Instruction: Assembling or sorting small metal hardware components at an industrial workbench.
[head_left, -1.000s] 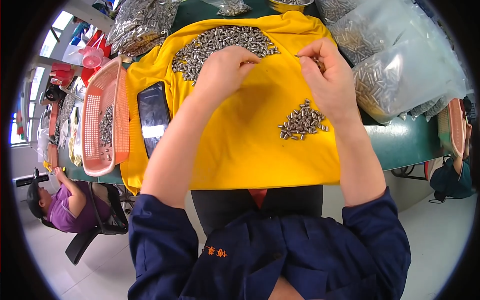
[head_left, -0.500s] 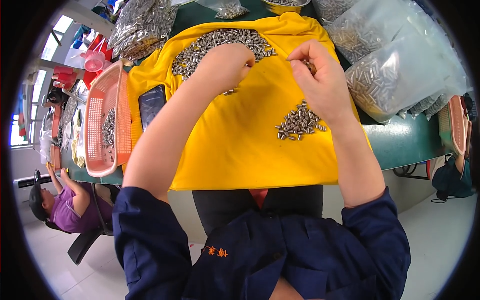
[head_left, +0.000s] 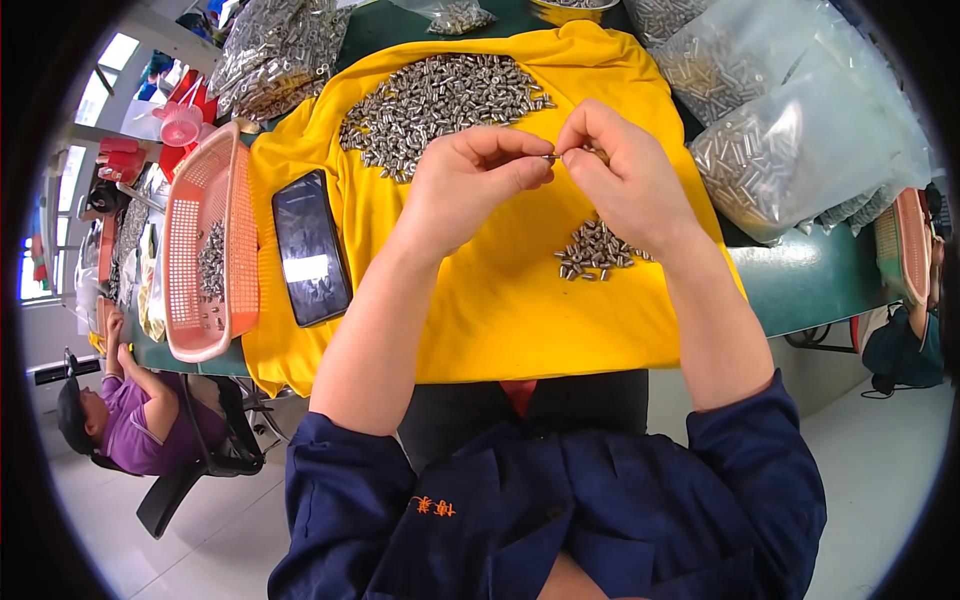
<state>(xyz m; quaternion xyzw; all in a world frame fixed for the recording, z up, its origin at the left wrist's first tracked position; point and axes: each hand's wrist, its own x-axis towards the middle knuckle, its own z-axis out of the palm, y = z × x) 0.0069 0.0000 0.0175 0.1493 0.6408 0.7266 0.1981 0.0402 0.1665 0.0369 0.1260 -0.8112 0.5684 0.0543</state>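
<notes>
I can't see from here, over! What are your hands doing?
Left hand and right hand pinch one small metal pin between fingertips, above the yellow cloth. Big pile behind, small pile below. Nothing in the way.

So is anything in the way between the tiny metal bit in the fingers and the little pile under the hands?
Nothing visible is. Both hands, left hand and right hand, pinch the small metal part above bare yellow cloth, and the small pile lies just below.
</notes>
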